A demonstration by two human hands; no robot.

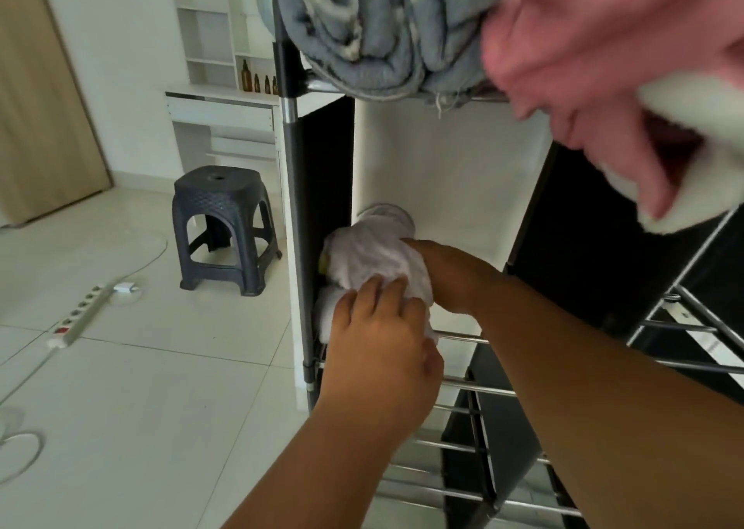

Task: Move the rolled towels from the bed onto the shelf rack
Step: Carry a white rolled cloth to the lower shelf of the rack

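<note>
A white rolled towel [372, 259] lies at the left end of a middle tier of the metal shelf rack [459, 337]. My left hand [380, 341] rests on the towel's near end, fingers pressed on it. My right hand [441, 273] holds the towel's right side, its fingers partly hidden behind the cloth. A second white roll [328, 311] sits just under the first. On the top tier are grey-blue rolled towels [378, 33] and pink and white towels [612, 74], blurred and very close to the camera. The bed is out of view.
The rack's black upright post [292, 134] stands at the left. On the tiled floor are a dark plastic stool [225, 226], a white power strip [78, 313] and loose cables [24, 448]. A white desk with shelves and brown bottles [257, 82] stands against the far wall.
</note>
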